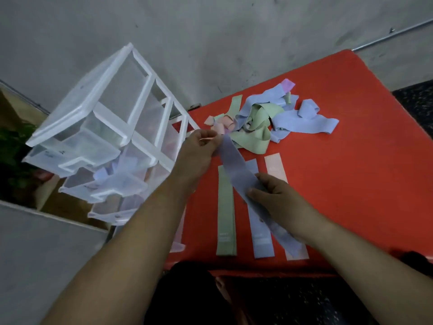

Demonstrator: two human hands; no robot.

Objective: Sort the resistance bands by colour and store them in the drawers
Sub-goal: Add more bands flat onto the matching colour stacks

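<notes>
Band of lavender-blue stretch fabric [236,165], long and flat, runs slantwise between my hands above the red bench [351,172]. My left grip [201,151] pinches its far end close to the heap, with what looks like a sliver of pink caught in the same fingers. My right grip [269,191] has thumb and fingers closed on it lower down, and its tail trails across the sorted rows. Under it lie three flattened bands side by side: a sage-green band [225,207], a blue band [260,238] and a pale pink band [276,167]. A fourth pale strip [178,245] peeks out beneath my left forearm. Beyond them the tangled heap of blue, green, pink and purple bands [255,118] is sizeable, so I judge the sorting under halfway. To my left the translucent white plastic drawer unit [131,95] stands with its drawers pulled out. The middle drawer [110,181] holds some bluish bands; the others are too hazy to read. Most of the storing, I think, is left.
</notes>
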